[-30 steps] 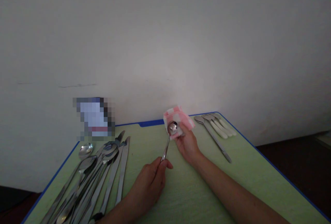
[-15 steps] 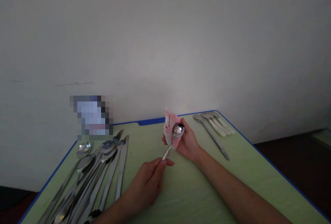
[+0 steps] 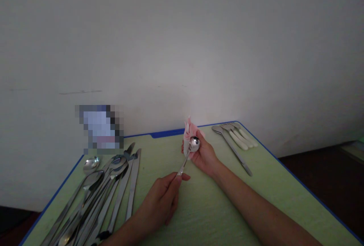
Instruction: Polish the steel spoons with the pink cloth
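My left hand point(image 3: 162, 196) is closed around the handle of a shiny metal spoon point(image 3: 194, 144), which points up and away with its bowl at the far end. In my right hand point(image 3: 206, 157) is a pink and white cloth point(image 3: 192, 129), bunched between the thumb and fingers. The spoon's bowl rests close against the cloth and the right thumb; whether the cloth wraps its back is hidden. Both hands are raised over the green table top.
A pile of metal spoons and knives point(image 3: 96, 196) lies at the left. On the right are a spoon point(image 3: 233, 151) and several white-handled forks point(image 3: 241, 138). A blurred-out device point(image 3: 99, 126) stands at the back left. Behind the blue-edged table point(image 3: 216, 215) rises a pale wall point(image 3: 182, 49).
The cloth in my right hand has turned and shifted slightly right around the spoon's bowl. The bowl has moved a little left and down. My left hand stays almost in place.
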A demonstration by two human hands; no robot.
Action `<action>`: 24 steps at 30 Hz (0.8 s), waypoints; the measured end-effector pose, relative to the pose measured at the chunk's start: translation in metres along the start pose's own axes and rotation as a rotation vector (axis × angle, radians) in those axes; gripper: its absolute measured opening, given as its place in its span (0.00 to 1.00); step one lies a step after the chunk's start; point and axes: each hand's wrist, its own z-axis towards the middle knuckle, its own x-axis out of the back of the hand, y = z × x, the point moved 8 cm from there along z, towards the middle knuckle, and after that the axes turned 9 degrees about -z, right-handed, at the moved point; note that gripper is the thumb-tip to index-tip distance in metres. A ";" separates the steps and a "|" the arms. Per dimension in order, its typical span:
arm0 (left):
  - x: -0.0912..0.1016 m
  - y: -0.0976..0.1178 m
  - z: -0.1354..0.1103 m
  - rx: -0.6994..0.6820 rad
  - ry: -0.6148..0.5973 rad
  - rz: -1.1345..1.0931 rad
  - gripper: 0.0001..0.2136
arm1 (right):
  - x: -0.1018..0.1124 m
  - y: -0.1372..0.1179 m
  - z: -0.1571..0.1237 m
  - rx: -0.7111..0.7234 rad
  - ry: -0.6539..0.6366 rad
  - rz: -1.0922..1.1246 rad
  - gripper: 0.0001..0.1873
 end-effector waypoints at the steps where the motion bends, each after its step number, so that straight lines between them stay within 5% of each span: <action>1: 0.001 0.000 0.000 -0.006 0.007 -0.008 0.27 | 0.002 -0.001 0.001 0.034 0.021 0.003 0.16; 7: 0.006 0.005 0.001 -0.055 0.086 -0.048 0.23 | 0.016 -0.005 0.003 0.144 0.153 0.055 0.10; 16: 0.012 0.004 0.004 -0.086 0.170 -0.114 0.22 | 0.013 -0.008 0.005 0.190 0.102 0.022 0.06; 22: 0.014 0.005 0.004 -0.090 0.187 -0.147 0.24 | 0.008 -0.011 0.000 0.251 0.059 -0.051 0.23; 24: 0.013 0.004 0.004 -0.083 0.172 -0.140 0.24 | 0.007 -0.009 0.000 0.220 0.047 -0.075 0.22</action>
